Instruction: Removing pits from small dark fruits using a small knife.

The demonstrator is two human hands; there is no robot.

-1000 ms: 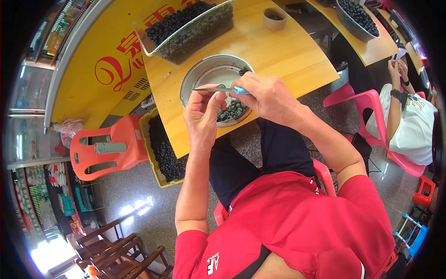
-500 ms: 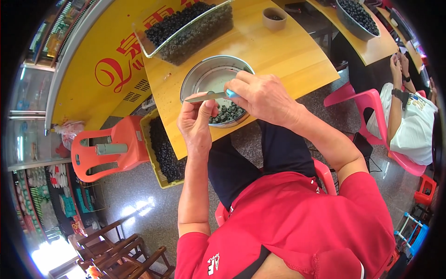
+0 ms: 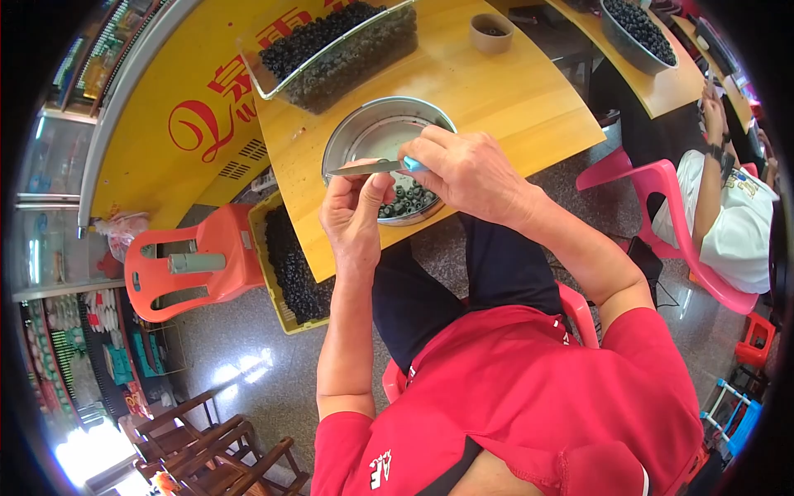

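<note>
Blue-handled knife [image 3: 372,167] is gripped in closed right hand [image 3: 463,174], blade pinched by left hand [image 3: 354,213] fingers above metal bowl [image 3: 347,140]; yellow sign with red lettering [image 3: 178,107] lies beyond.

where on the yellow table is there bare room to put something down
The widest bare patch of the yellow table lies right of the metal bowl, below the small brown cup, out to the table's right edge. A narrower strip runs along the near-left edge, left of the bowl. It is crowded over the bowl, where both hands and the knife work, and behind it by the clear tray.
</note>
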